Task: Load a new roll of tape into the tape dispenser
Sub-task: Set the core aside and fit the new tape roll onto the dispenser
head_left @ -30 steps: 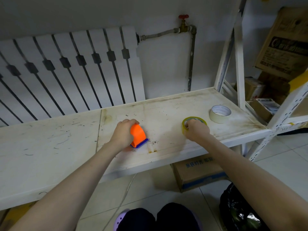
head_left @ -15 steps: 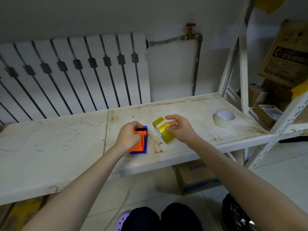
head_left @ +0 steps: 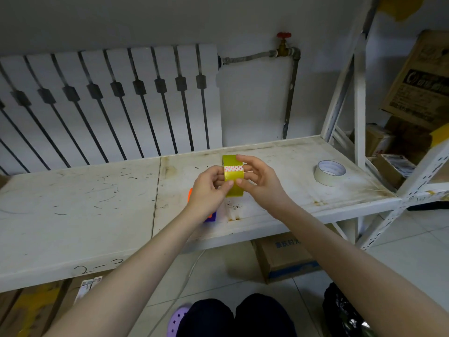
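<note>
A yellow-green tape roll (head_left: 233, 175) with a red-and-white printed strip across it stands on edge in the air above the white shelf (head_left: 97, 207). My right hand (head_left: 258, 183) holds it from the right with thumb and fingers. My left hand (head_left: 210, 189) pinches its lower edge from the left. The orange and blue tape dispenser (head_left: 211, 216) lies on the shelf beneath my left hand and wrist, mostly hidden; only an orange sliver and a blue corner show.
A white tape roll (head_left: 329, 175) lies flat at the shelf's right end. A radiator (head_left: 109, 105) and a pipe with a red valve (head_left: 284, 36) line the wall. Cardboard boxes (head_left: 284, 257) sit under the shelf and on a rack at the right.
My left hand let go of the dispenser, which now lies on the shelf, and rose to the tape roll. My right hand lifted the roll and turned it edge-on.
</note>
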Demonstrator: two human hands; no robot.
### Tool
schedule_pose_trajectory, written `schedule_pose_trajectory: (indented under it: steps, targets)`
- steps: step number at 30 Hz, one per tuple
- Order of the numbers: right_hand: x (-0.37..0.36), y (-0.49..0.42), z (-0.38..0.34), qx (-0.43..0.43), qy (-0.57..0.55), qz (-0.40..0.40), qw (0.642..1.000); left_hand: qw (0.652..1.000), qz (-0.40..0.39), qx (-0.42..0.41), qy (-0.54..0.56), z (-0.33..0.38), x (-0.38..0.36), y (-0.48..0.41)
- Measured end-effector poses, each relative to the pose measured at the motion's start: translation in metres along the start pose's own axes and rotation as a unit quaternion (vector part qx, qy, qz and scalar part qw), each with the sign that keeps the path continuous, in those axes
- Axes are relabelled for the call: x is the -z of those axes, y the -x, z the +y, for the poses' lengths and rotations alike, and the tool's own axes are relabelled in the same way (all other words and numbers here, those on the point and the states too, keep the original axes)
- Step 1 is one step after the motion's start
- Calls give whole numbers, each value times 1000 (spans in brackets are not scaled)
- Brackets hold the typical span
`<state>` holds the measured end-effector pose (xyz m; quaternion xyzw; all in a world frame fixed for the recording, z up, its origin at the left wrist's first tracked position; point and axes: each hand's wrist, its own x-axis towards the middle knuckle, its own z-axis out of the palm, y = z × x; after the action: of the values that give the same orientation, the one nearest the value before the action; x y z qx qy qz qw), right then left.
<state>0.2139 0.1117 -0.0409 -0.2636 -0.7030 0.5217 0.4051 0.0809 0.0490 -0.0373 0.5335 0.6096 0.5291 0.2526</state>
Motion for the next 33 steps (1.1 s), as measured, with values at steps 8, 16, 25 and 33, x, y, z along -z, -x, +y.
schedule_pose_trajectory:
  steps: [8,16,25,33]
  targets:
    - [-8,10,6,49,121,110,985,999,9,5,49,5,-4,7]
    - [-5,16,10,107,171,139,969,996,17,35,81,4,-6,9]
    - [-1,17,9,61,148,126,979,986,-20,98,133,4,-4,8]
    - [0,18,2,20,97,92,991,989,-11,78,123,5,1,11]
